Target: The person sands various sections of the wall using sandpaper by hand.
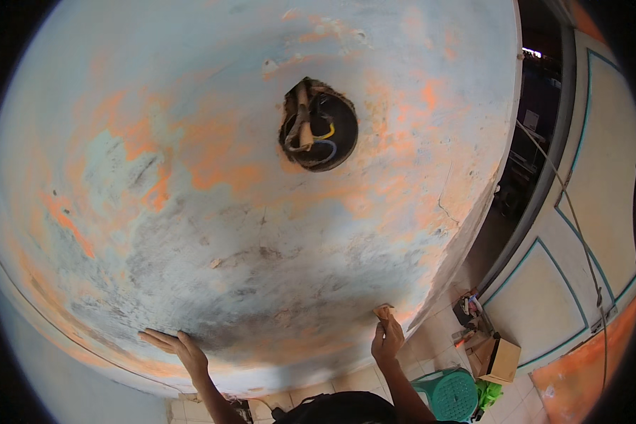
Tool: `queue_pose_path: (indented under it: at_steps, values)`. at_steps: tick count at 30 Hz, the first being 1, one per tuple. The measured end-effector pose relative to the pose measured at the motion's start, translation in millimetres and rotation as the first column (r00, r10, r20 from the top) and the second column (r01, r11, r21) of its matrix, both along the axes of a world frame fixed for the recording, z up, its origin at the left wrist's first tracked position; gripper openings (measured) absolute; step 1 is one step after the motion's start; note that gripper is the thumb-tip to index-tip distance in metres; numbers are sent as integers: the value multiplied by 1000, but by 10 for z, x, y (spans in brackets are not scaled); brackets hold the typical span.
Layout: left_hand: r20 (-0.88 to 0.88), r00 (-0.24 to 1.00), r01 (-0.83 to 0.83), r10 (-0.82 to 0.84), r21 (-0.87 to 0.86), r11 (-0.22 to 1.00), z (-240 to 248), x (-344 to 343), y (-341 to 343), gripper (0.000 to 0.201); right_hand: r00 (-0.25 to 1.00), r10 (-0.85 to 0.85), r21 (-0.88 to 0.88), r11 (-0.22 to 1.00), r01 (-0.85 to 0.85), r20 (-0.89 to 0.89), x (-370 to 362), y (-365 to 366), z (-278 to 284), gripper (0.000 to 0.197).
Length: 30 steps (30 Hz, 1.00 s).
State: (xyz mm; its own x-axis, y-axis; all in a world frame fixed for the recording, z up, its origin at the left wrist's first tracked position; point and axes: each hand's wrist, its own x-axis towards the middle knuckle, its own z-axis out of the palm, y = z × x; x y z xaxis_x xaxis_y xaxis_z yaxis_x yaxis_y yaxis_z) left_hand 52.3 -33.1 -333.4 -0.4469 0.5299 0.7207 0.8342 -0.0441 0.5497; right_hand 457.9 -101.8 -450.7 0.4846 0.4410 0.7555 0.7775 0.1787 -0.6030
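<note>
Wall (pixel 212 212): a pale blue surface with worn orange patches and dark grey smudges low down, filling most of the view.
Hole (pixel 319 124): a round dark opening high in the wall, with yellow, blue and pale wires curling inside.
Left hand (pixel 180 348): open, grip spread apart, palm and fingers flat against the wall's lower part, holding nothing.
Right hand (pixel 386 341): raised near the wall's right edge, grip clamped on a pad.
Pad (pixel 384 311): a small tan piece, pressed on the wall at the fingertips, well below the hole.
Floor (pixel 445 339): light tiles at lower right, carrying a green stool (pixel 451 393), a cardboard box (pixel 500 360) and small tools.
Door (pixel 586 233): cream panels with teal lines, at right.
</note>
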Motion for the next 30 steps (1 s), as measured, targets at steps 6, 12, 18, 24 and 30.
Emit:
queue_pose_path:
  at_steps: [6,12,18,24,30]
  values:
    - [-17,998,56,-56,-8,998,-26,29,-64,85,983,176,-121,976,-182,-60,256,-226,320,26]
    - [52,996,70,-70,0,998,33,109,-75,81,726,98,-89,973,-215,-681,132,-299,409,33]
    - [-44,993,112,-112,-3,994,-159,-37,20,89,973,84,229,973,-33,-217,-38,350,873,34]
    - [-160,975,144,-153,-67,987,-277,-332,-29,96,591,57,23,992,-127,805,358,531,2080,40]
    - [-371,920,126,-125,-22,992,-232,-730,1,98,868,-55,363,920,-149,494,927,412,3576,39]
